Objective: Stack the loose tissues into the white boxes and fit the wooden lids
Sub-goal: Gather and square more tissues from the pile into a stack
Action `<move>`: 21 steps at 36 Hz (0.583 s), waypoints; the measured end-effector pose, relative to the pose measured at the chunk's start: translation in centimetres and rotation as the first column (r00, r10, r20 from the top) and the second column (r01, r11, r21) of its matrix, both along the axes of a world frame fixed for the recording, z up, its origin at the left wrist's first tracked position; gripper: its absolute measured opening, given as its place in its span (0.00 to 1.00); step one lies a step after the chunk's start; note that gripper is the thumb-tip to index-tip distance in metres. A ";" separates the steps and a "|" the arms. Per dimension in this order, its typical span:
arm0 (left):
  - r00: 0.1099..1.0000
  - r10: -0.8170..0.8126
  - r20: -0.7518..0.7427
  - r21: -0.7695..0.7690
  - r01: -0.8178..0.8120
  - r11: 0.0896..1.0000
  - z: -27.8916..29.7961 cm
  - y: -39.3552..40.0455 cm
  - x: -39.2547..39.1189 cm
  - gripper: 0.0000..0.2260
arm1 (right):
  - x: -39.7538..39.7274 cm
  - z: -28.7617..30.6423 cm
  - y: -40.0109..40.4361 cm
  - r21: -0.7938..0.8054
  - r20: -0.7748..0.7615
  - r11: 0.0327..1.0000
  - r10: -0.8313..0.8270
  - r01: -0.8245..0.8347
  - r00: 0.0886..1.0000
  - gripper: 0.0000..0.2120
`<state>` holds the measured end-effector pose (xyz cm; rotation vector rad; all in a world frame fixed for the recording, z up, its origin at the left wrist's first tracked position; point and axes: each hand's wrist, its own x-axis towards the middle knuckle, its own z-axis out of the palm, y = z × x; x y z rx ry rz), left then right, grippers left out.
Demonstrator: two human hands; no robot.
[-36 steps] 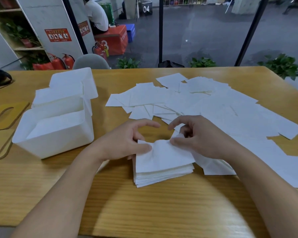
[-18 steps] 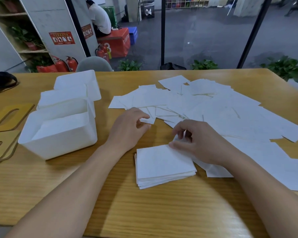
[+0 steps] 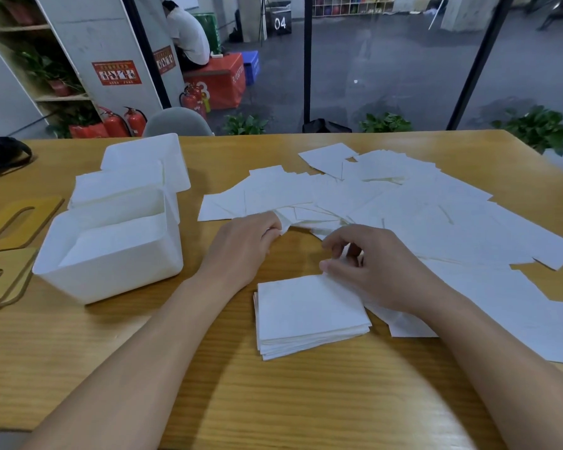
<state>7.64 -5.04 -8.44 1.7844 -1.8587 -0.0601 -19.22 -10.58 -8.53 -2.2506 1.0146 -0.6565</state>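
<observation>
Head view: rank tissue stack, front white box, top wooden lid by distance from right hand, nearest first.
1. tissue stack: directly under the right hand, whose fingertips touch its far edge.
2. front white box: to the left, beyond the left hand.
3. top wooden lid: at the table's far left edge, past the box.

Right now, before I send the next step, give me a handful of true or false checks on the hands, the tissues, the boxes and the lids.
1. The left hand pinches a loose white tissue at the spread's near edge. True.
2. The neat squared tissue stack sits inside the nearest white plastic box. False: it lies on the wooden table.
3. A slotted wooden lid covers that box. False: the lids lie left of it.
4. The right hand rests at the stack's far corner. True.
</observation>
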 end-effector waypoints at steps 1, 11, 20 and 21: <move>1.000 0.002 -0.024 -0.008 -0.002 1.000 0.2 0.5 0.0 0.08 | 0.0 0.0 0.0 0.010 0.022 1.000 -0.012 0.012 1.000 0.11; 0.861 -0.314 -0.401 -0.154 0.274 0.949 1.7 3.5 -0.9 0.06 | 0.5 0.7 0.6 -0.070 0.076 0.997 -0.029 0.035 0.997 0.30; 0.763 -0.251 -0.595 -0.134 0.213 0.968 0.8 2.7 -0.4 0.08 | 0.5 1.3 0.6 -0.105 0.184 0.993 -0.040 0.060 0.982 0.06; 0.774 -0.237 -0.587 -0.135 0.195 0.971 0.7 2.6 -0.3 0.09 | 0.4 1.4 0.5 -0.077 0.197 0.995 -0.039 0.055 0.980 0.05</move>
